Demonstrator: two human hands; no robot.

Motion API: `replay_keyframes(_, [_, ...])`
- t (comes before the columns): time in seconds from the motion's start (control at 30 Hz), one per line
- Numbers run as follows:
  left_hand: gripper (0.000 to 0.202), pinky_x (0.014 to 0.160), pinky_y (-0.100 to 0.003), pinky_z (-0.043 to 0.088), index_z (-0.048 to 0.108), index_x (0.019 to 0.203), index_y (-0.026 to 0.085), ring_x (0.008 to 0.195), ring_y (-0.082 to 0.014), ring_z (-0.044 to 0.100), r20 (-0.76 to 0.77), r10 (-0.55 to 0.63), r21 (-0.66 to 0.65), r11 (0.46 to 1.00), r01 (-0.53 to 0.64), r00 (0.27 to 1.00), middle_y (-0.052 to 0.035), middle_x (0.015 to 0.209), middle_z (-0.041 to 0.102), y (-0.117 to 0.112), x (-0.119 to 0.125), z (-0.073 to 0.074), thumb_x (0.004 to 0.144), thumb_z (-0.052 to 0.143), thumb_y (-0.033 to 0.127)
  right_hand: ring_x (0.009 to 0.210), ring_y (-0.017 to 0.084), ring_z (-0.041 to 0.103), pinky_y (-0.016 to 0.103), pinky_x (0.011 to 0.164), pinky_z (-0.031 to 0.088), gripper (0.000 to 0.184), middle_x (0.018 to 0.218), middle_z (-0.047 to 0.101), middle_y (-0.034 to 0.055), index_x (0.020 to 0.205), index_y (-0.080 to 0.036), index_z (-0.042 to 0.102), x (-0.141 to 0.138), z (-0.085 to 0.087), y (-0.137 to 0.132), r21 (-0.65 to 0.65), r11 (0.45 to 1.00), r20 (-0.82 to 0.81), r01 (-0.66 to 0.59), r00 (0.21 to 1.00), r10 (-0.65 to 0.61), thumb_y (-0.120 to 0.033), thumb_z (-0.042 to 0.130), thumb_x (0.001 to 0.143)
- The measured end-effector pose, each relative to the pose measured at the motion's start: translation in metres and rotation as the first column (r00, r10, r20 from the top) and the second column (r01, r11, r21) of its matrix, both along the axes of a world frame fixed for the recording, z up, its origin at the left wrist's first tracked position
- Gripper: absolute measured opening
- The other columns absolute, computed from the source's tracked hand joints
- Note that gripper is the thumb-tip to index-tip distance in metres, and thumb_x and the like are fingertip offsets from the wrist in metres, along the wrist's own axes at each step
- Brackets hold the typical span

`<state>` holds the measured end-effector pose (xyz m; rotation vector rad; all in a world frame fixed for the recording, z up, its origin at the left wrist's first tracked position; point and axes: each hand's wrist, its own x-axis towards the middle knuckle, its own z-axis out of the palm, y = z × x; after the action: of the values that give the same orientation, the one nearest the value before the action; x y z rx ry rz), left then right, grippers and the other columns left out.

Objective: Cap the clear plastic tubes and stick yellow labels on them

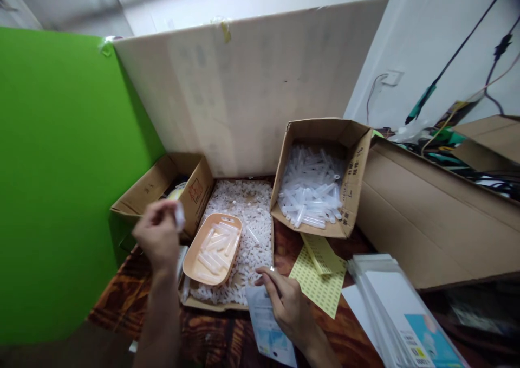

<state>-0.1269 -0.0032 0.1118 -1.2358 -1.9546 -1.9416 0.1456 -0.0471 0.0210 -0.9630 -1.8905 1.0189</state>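
Note:
My left hand (158, 235) is raised over the edge of a small cardboard box (162, 186) at the left, its fingers pinched on a small white piece I cannot make out. My right hand (286, 300) rests on a blue-and-white packet (266, 330) on the table, fingertips pinched on a tiny clear item beside a flat tray of small white caps (252, 216). A peach plastic dish (213, 249) holding several clear tubes lies on that tray between my hands.
An open carton of clear tubes (312, 186) leans behind the tray. Yellow label sheets (319, 276) and a stack of clear bags (398, 308) lie to the right. A cardboard panel (252, 86) stands behind, a green board (52, 167) at the left, a large carton (430, 221) at the right.

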Motion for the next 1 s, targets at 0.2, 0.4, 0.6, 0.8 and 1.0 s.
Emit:
replay_keyframes(0.2, [0.008,0.076,-0.037,0.056,0.065,0.074,0.017,0.077,-0.0253,0.07,-0.068,0.086,-0.214,0.972,-0.099,0.994,-0.0057,0.068,0.069,0.052,-0.086,0.055,0.079,0.066,0.023,0.083,0.025,0.077,0.033,0.078,0.057,0.031,0.087,0.08,0.0084,0.111,-0.019,0.071,0.017,0.005,0.007,0.006,0.993,-0.078,0.119,0.99,-0.118,-0.036,0.046,0.104])
replay_keyframes(0.4, [0.015,0.11,-0.053,0.042,0.072,0.093,0.019,0.115,-0.0303,0.064,-0.197,-0.042,-0.23,0.973,-0.004,0.979,-0.0089,0.111,0.074,0.015,-0.026,0.026,0.086,0.06,0.024,0.085,0.027,0.076,0.034,0.077,0.058,0.04,0.089,0.079,0.0108,0.103,-0.019,0.071,0.029,-0.005,0.019,-0.118,0.912,-0.117,0.394,0.906,-0.407,-0.048,0.044,0.103])
replay_keyframes(0.6, [0.049,0.093,-0.041,0.061,0.059,0.138,0.022,0.116,-0.0292,0.07,-0.001,-0.819,-0.422,0.52,0.743,0.573,-0.0143,0.13,0.07,-0.065,0.134,-0.063,0.094,0.065,0.042,0.088,0.027,0.075,0.033,0.074,0.059,0.044,0.099,0.077,0.0131,0.106,-0.02,0.064,0.027,-0.001,0.012,-0.208,0.856,-0.137,0.473,0.853,-0.504,-0.059,0.043,0.102])
replay_keyframes(0.8, [0.022,0.093,-0.039,0.061,0.068,0.117,0.024,0.107,-0.0242,0.072,0.083,-0.709,-0.28,0.658,0.699,0.7,-0.0083,0.113,0.075,-0.059,0.152,-0.081,0.1,0.055,0.029,0.103,0.026,0.07,0.037,0.086,0.06,0.044,0.118,0.071,0.013,0.113,-0.021,0.072,0.041,0.009,-0.004,-0.269,0.938,-0.326,0.216,0.897,-0.3,-0.056,0.049,0.101])
replay_keyframes(1.0, [0.023,0.082,-0.041,0.066,0.069,0.113,0.041,0.096,-0.0264,0.076,0.174,-0.827,-0.289,0.477,0.83,0.535,-0.0004,0.105,0.078,-0.052,0.134,-0.073,0.096,0.057,0.031,0.057,0.015,0.061,0.022,0.04,0.048,0.033,0.087,0.069,0.0062,0.094,-0.019,0.075,0.046,-0.003,0.009,-0.362,0.887,-0.388,0.287,0.819,-0.424,-0.05,0.077,0.084])
